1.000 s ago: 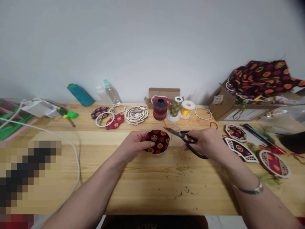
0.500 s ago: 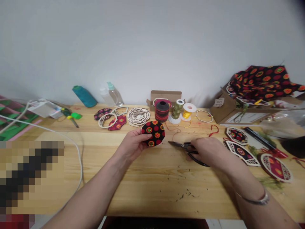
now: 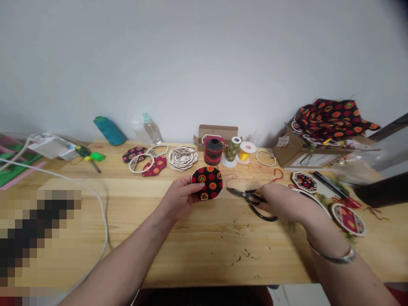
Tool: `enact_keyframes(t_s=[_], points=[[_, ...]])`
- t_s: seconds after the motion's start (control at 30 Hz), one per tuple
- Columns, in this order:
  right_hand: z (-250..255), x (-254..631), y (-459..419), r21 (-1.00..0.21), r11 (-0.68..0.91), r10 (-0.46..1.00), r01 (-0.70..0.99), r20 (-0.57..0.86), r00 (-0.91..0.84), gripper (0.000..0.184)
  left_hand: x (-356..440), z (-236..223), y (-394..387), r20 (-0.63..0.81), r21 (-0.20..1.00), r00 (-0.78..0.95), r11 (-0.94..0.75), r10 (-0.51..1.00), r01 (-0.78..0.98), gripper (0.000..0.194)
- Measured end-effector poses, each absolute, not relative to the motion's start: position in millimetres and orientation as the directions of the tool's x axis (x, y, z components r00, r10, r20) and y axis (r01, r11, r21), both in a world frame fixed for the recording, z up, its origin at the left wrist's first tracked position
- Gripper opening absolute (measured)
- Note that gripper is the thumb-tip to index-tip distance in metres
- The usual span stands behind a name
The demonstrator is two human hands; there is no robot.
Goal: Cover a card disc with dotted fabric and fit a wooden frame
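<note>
My left hand [image 3: 183, 193] grips a dark, many-sided fabric piece [image 3: 208, 183] printed with orange, red and green flowers, thumb on its face. A pale rim shows along part of its edge. To the right, my right hand [image 3: 279, 199] has its fingers on the black handles of scissors [image 3: 245, 195]. The blades point left toward the fabric piece but stand apart from it, and they look closed. Whether the scissors rest on the table cannot be made out. Small dark scraps [image 3: 247, 255] lie on the wood below them.
Behind the hands stand a red-and-black thread spool [image 3: 213, 152], a green spool [image 3: 233, 151] and a yellow spool [image 3: 246, 151]. Pale cut-out frames [image 3: 182, 159] are stacked left of them. A cardboard box [image 3: 298, 153] with patterned cloth [image 3: 334, 117] stands right. A white cable [image 3: 103, 221] crosses the left side.
The camera view has shifted a little, moving the things on the right leftward in the picture. Both hands keep their holds; the fabric piece and scissors stay nearly where they were.
</note>
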State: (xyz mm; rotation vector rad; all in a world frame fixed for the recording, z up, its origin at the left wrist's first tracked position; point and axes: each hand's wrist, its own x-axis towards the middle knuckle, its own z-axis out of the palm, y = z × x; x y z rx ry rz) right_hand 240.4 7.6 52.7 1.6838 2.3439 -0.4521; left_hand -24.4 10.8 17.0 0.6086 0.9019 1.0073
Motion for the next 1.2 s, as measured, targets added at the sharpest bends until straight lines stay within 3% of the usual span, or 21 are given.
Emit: enact_keyframes(t_s=[0.07,0.13,0.2,0.3,0.4,0.67,0.9,1.2], points=[[62,236,10,-0.085,0.288,0.911,0.954,-0.281,-0.300,0.022,-24,17,10,-0.350,0.783,0.259,0.433,0.900,-0.446,0.023],[69,227,14,-0.129,0.260,0.953,0.957,-0.123,-0.276,0.025,-23,17,8,-0.348,0.782,0.273,0.438,0.897,-0.443,0.025],[72,216,19,-0.330,0.254,0.967,0.909,0.054,-0.251,0.028,-22,16,6,-0.335,0.783,0.292,0.437,0.896,-0.444,0.026],[63,197,24,-0.700,0.274,0.961,0.659,0.220,-0.166,0.035,-20,16,3,-0.283,0.783,0.339,0.420,0.897,-0.458,0.026],[47,186,24,-0.851,0.257,0.965,0.458,0.249,-0.077,0.037,-17,16,1,-0.231,0.783,0.370,0.397,0.900,-0.478,0.023],[42,186,14,-0.897,0.259,0.965,0.359,0.254,-0.061,0.065,-15,11,-1,-0.176,0.821,0.396,0.356,0.901,-0.446,0.024],[43,179,12,-0.953,0.174,0.973,0.247,0.128,-0.194,0.034,-14,8,-2,-0.170,0.855,0.413,0.342,0.895,-0.389,0.024],[40,174,11,-0.917,0.212,0.973,0.338,0.167,-0.157,0.023,-14,5,-2,-0.181,0.874,0.423,0.342,0.888,-0.344,0.022]])
